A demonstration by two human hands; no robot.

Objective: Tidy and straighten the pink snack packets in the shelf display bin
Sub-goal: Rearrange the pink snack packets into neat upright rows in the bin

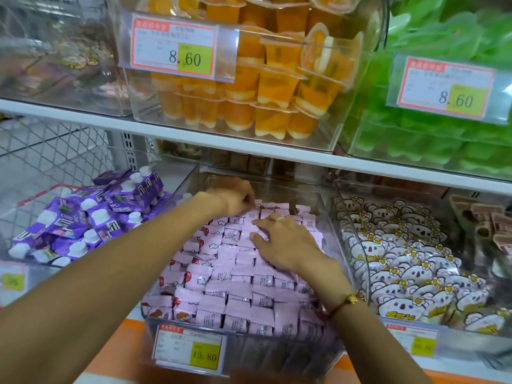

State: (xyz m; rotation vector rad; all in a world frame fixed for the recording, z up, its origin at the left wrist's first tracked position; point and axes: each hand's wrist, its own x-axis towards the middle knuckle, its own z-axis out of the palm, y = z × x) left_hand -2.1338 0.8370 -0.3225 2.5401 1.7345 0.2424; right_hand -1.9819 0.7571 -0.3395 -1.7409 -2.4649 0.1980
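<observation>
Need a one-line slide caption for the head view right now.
Both hands work the pink snack packets in the clear bin: left hand pinching at the back, right hand resting flat.

Small pink foil snack packets (pixel 243 275), each a flat pillow with crimped, zigzag-cut ends, are filling a clear rectangular plastic display bin (pixel 339 261) nearly up to its rim. Across the middle and toward the bin's right wall they are lying in fairly even overlapping rows, mostly showing their plain printed backs. Along the left wall several are sitting turned or tilted, showing red and white cartoon artwork. At the front left corner a few are slumping at odd angles. Those against the back wall are partly hidden, so their order there is unclear, possibly looser.
</observation>
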